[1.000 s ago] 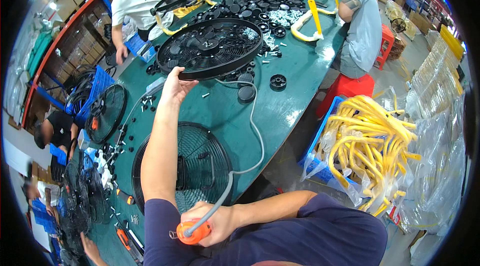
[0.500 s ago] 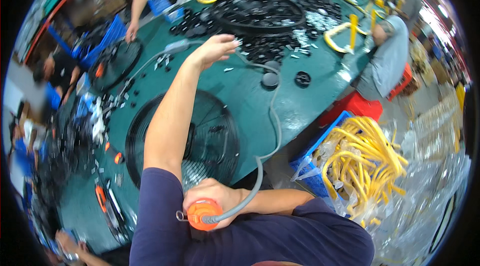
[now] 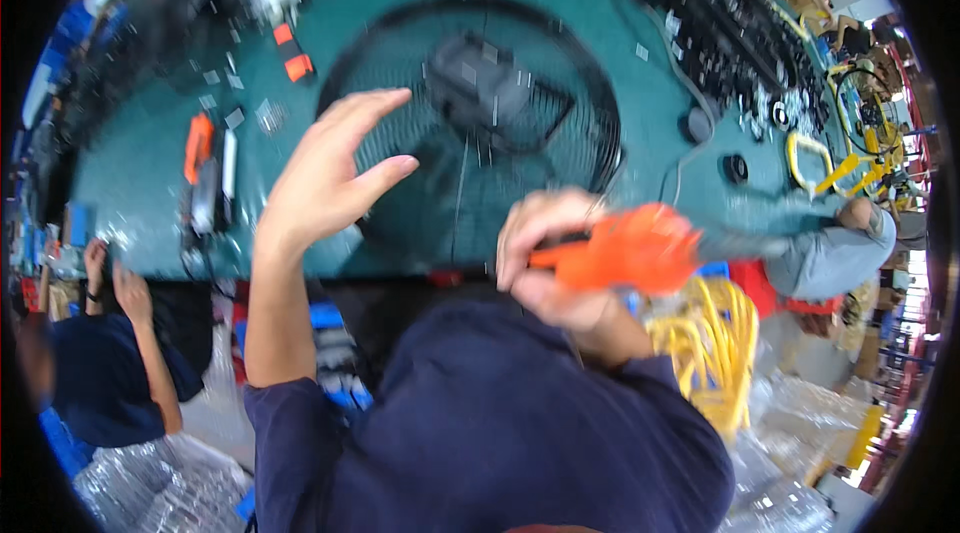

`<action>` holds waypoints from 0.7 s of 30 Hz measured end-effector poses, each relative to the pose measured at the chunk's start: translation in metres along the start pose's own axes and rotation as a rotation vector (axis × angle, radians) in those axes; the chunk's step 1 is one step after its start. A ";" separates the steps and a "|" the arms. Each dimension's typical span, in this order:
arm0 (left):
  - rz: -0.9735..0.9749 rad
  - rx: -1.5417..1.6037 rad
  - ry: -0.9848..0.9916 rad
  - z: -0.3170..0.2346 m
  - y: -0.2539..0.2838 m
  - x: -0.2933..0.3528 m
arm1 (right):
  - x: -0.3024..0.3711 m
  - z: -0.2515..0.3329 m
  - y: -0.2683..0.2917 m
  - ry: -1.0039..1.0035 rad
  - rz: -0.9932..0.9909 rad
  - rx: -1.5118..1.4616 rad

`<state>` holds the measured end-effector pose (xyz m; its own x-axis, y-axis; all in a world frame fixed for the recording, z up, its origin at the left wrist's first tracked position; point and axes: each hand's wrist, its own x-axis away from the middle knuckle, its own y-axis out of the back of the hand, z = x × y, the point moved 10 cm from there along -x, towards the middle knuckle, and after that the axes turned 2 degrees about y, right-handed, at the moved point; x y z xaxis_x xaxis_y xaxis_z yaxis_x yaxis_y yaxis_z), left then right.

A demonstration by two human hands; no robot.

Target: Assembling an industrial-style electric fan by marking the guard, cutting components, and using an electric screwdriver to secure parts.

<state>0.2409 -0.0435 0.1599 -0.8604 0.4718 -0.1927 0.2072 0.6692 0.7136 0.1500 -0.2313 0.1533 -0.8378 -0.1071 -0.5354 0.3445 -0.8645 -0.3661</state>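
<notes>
My right hand [image 3: 550, 248], in front of the table's edge, is closed around an orange corded electric screwdriver [image 3: 645, 248]. Motion blurs the tool, and its tip cannot be made out. Over the left side of a round black fan guard [image 3: 604, 118] hovers my left hand [image 3: 325, 173], fingers stretched and thumb apart, holding nothing. The wire guard lies on the green table [image 3: 130, 183] with a dark motor housing [image 3: 480, 78] at its middle. A grey cord [image 3: 690, 88] runs across the table to the right of the guard.
Left of the guard lie an orange-handled tool [image 3: 198, 148] and a small orange-and-black piece [image 3: 293, 53]. Black parts [image 3: 735, 23] heap at the far right. Yellow tubes [image 3: 710, 333] fill a crate at right. One co-worker [image 3: 110, 363] is at left, another [image 3: 835, 258] at right.
My view has swung left. My left hand has come back from reaching far across the table to the guard's left side. The screwdriver in my right hand has moved away from my body.
</notes>
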 end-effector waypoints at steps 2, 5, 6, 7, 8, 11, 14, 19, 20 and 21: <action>-0.020 -0.148 0.008 0.001 -0.011 0.045 | -0.004 -0.001 -0.005 -0.061 -0.097 -0.074; -0.011 -0.212 0.133 0.003 -0.037 0.078 | -0.026 0.000 -0.019 -0.111 0.197 0.088; -0.002 -0.166 0.156 0.006 -0.048 0.083 | -0.027 0.001 -0.021 -0.113 0.190 0.135; -0.031 -0.197 0.154 0.007 -0.052 0.085 | -0.027 0.001 -0.022 -0.095 0.219 0.155; -0.064 -0.235 0.150 0.010 -0.055 0.086 | -0.027 0.001 -0.024 -0.069 0.252 0.170; -0.104 -0.237 0.176 0.017 -0.063 0.089 | -0.026 0.003 -0.029 -0.058 0.260 0.145; -0.133 -0.243 0.187 0.018 -0.066 0.092 | -0.023 0.005 -0.033 -0.012 0.309 0.115; -0.153 -0.237 0.164 0.015 -0.070 0.088 | -0.019 0.011 -0.032 -0.057 0.369 0.101; -0.151 -0.234 0.169 0.015 -0.070 0.088 | -0.020 0.010 -0.033 -0.063 0.369 0.100; -0.150 -0.237 0.177 0.015 -0.069 0.089 | -0.020 0.010 -0.037 -0.069 0.388 0.094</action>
<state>0.1574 -0.0390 0.0836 -0.9450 0.2572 -0.2022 -0.0241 0.5617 0.8270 0.1498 -0.2023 0.1845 -0.6810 -0.4642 -0.5664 0.6030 -0.7943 -0.0740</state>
